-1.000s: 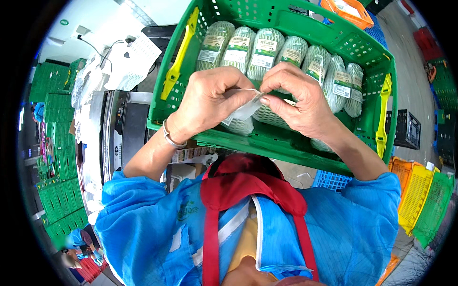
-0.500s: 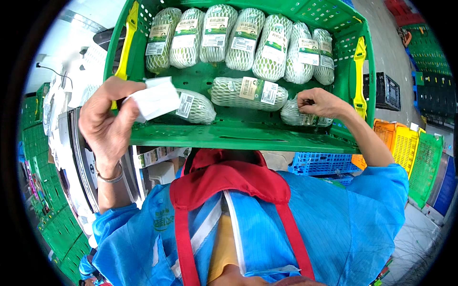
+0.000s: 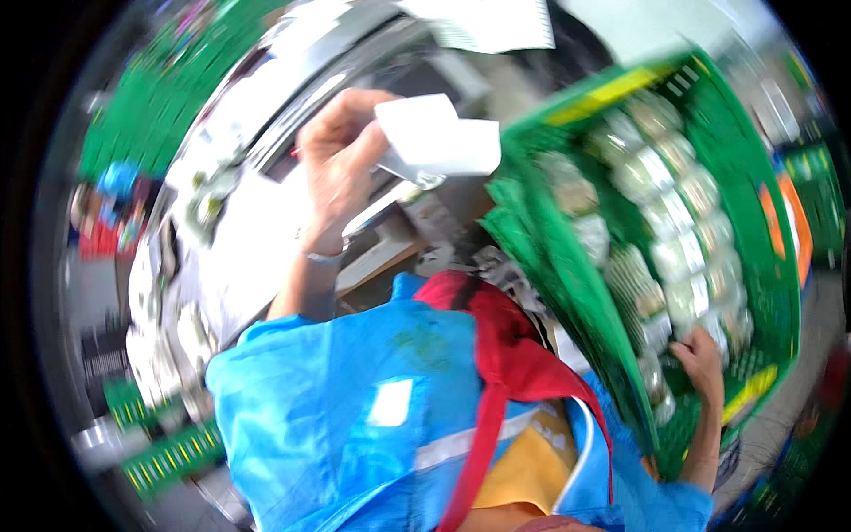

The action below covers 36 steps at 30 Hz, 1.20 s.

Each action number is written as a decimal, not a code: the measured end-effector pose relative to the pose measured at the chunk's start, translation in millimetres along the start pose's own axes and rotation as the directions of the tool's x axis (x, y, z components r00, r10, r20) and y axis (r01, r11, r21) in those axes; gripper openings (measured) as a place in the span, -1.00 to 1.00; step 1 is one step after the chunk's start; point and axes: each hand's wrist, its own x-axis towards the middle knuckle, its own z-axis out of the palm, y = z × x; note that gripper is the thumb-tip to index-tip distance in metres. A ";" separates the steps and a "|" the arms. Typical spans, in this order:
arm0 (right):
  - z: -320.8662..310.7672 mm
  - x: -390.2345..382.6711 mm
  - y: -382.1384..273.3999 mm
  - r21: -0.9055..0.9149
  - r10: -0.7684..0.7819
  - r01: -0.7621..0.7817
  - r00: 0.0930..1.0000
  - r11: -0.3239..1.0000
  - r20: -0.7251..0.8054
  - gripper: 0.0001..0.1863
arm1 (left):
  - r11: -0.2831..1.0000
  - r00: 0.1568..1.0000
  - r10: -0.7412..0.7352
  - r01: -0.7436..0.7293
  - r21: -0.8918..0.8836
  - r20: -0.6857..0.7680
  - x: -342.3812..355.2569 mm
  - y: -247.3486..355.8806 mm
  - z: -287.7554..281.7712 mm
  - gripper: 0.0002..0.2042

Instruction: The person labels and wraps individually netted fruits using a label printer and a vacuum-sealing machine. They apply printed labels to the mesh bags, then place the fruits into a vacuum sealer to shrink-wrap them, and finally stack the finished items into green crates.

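Note:
Raised to the left of the crate, my left hand (image 3: 341,155) pinches folded white paper slips (image 3: 474,146) between thumb and fingers. My right hand (image 3: 700,359) reaches into the near end of a green plastic crate (image 3: 753,160), its fingers curled beside the vegetables; blur hides what they hold, if anything. Inside the crate lie several pale green vegetables (image 3: 669,213) in white foam net sleeves with labels. Most form a row along the far side, while others (image 3: 634,288) lie along the side nearer my body.
A cluttered work surface with white sheets (image 3: 496,22) and dark equipment stands at the upper left. More white-wrapped produce (image 3: 191,332) lies at the far left, above a green crate (image 3: 173,457). Stacked green crates (image 3: 151,115) fill the upper left background.
My view has swung left, so the crate now appears tilted at the right. My left hand still holds the paper slips. My right hand remains in the crate, now nearer the row of vegetables.

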 end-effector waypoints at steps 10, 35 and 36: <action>-16.7 22.2 -176.2 0.305 -0.328 0.399 0.908 0.865 -0.260 -0.86 | 0.845 0.713 -0.535 0.459 -0.276 -0.454 -98.1 -89.3 -120.4 -0.84; 238.5 77.8 -286.0 0.608 -0.330 0.171 0.930 0.776 0.160 -0.93 | 0.916 0.991 -0.131 0.110 0.385 0.030 -39.6 -153.0 -95.7 -0.78; 247.7 92.9 -305.2 0.602 -0.396 0.194 0.891 0.775 0.222 -0.91 | 0.867 0.955 -0.231 0.290 0.405 -0.188 -65.7 -131.4 -146.1 -0.82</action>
